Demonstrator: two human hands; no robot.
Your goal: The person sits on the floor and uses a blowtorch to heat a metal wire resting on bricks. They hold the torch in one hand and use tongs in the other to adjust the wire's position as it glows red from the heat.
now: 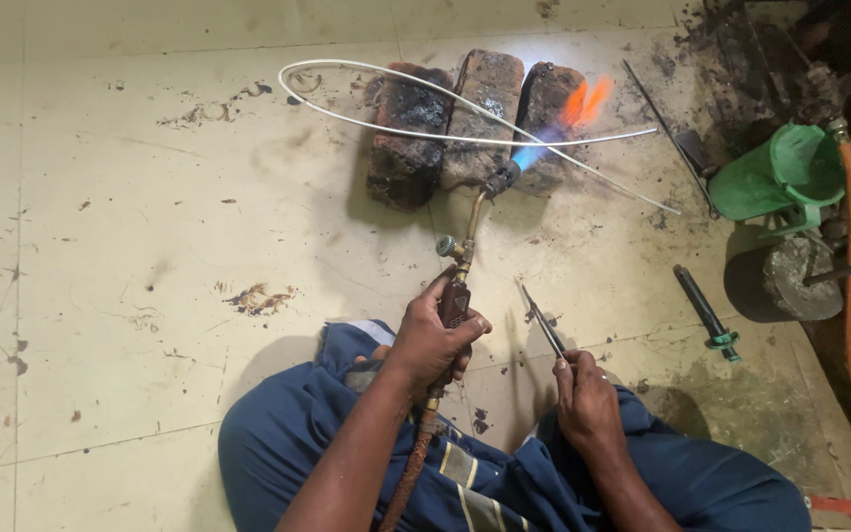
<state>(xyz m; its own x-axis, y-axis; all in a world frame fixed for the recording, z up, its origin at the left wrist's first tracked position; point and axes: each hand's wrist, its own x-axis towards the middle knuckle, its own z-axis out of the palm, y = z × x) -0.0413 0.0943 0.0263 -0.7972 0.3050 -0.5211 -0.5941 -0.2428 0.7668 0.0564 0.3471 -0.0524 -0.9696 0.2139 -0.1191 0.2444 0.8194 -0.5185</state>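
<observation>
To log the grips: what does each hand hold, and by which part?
Left hand holds the lit gas torch by its handle; right hand holds a thin metal rod by its lower end.

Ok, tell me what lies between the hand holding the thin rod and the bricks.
In the head view, only bare stained floor tile lies between the right hand and the bricks; the rod points that way.

packages: none | labels: none | signs: none | screens: none in view
</observation>
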